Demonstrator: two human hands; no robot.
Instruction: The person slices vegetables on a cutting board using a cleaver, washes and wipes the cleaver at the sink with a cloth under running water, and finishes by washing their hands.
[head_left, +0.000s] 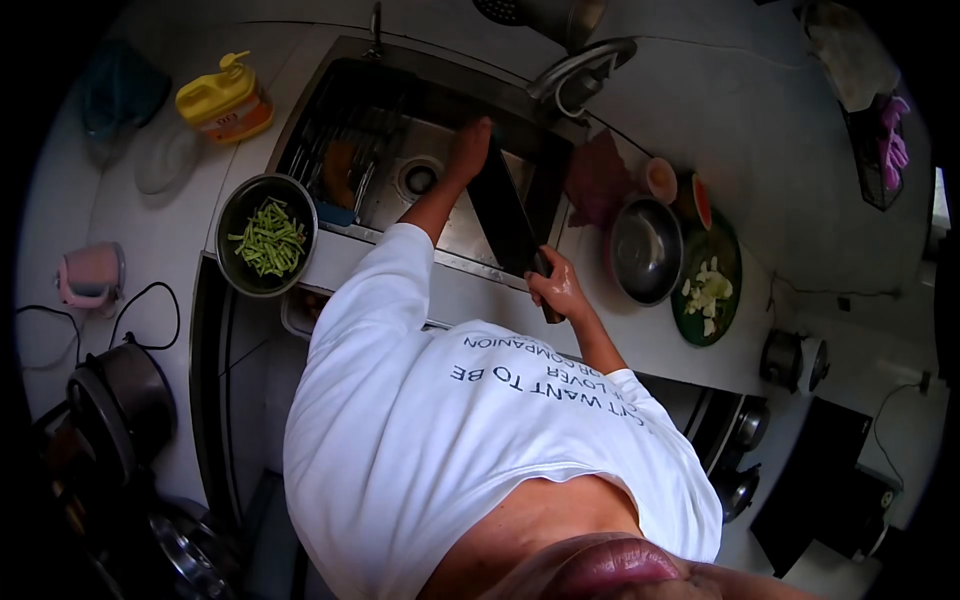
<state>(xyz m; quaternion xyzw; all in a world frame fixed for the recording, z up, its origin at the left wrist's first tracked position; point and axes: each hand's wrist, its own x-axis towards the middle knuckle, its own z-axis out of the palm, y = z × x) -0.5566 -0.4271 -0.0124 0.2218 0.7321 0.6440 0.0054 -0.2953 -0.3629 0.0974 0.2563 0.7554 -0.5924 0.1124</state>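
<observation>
In the head view, my right hand (562, 286) is wrapped round the handle of a broad, dark-bladed cleaver (499, 205), near the sink's front edge. The blade slants up and left over the metal sink (385, 205). My left hand (469, 150) is at the far end of the blade, seemingly against its left side; its fingers are mostly hidden. Below that hand, the drain (418, 178) shows in the basin. Water glistens on the back of my right hand.
Left of the sink are a bowl of cut green beans (268, 238) and a yellow jug (228, 100). To the right are a metal bowl (646, 250) and a green board (735, 290) with pale chopped pieces. A faucet (585, 72) arches at the back.
</observation>
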